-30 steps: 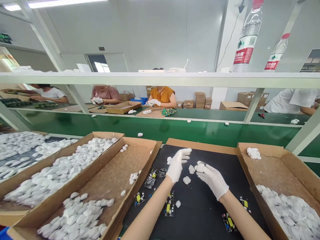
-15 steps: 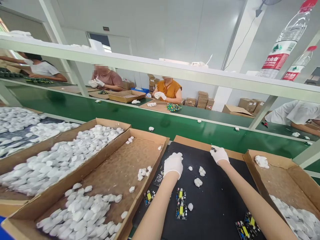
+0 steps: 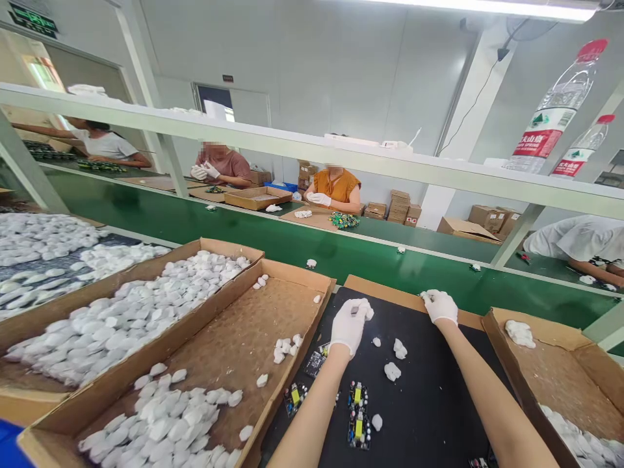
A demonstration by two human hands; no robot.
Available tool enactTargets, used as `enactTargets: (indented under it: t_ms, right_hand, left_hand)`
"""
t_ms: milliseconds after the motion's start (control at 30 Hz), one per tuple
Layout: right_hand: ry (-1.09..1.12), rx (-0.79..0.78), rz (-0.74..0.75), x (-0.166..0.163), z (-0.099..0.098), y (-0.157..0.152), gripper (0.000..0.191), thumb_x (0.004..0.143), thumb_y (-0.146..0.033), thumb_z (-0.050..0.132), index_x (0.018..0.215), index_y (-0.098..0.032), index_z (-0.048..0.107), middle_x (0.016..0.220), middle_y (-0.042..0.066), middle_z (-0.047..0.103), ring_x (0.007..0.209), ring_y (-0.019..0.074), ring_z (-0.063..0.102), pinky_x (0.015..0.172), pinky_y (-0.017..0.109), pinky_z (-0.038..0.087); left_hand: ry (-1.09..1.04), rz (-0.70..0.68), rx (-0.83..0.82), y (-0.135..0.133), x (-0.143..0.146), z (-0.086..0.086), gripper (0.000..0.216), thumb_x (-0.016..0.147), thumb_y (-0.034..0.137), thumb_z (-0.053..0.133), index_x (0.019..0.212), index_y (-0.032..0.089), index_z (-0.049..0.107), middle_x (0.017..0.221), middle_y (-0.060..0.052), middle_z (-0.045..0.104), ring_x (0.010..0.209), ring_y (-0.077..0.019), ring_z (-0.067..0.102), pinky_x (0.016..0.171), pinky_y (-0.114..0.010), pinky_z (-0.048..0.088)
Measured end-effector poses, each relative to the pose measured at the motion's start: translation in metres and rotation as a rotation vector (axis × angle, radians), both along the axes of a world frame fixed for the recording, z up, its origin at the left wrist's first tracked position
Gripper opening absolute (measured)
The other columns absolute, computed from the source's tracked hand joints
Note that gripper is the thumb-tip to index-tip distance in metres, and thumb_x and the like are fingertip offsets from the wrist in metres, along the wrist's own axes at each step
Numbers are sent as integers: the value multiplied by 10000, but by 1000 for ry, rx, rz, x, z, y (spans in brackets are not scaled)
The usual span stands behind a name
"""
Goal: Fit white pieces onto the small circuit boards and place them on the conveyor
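Both my hands wear white gloves over a black mat point(image 3: 429, 403). My left hand point(image 3: 349, 325) is closed round a small white plastic shell near the mat's far left. My right hand point(image 3: 440, 305) reaches to the mat's far edge beside the green conveyor point(image 3: 292, 244), fingers curled on a small part I cannot make out. Loose white shells point(image 3: 392, 371) and small green circuit boards point(image 3: 358, 422) lie on the mat between my forearms.
Cardboard trays of white shells sit at left point(image 3: 160, 416) and right point(image 3: 580, 442). A pale shelf rail point(image 3: 312, 153) with water bottles point(image 3: 550, 123) spans the view. Several people work across the conveyor, and stray shells ride on it.
My right hand went from the mat's middle out to its far edge and stays there. My left hand closed on a white shell. The view tilted up and left.
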State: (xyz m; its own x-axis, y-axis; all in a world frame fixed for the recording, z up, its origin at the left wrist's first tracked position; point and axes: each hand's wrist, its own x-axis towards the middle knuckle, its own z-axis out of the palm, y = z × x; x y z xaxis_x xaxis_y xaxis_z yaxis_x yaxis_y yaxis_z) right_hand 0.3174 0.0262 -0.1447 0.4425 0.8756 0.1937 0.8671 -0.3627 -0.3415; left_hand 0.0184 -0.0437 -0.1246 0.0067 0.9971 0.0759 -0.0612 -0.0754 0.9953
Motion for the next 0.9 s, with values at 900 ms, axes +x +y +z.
enactTargets:
  t_ms: [900]
  right_hand:
    - [555, 97, 612, -110, 22, -114, 525, 834, -447, 493, 1286, -180, 494, 984, 71, 699, 790, 206, 672, 744, 368, 547]
  left_hand:
    - [-366, -262, -106, -33, 19, 10, 380, 556, 379, 798, 822, 130, 690, 693, -33, 664, 615, -120, 585, 544, -221, 470]
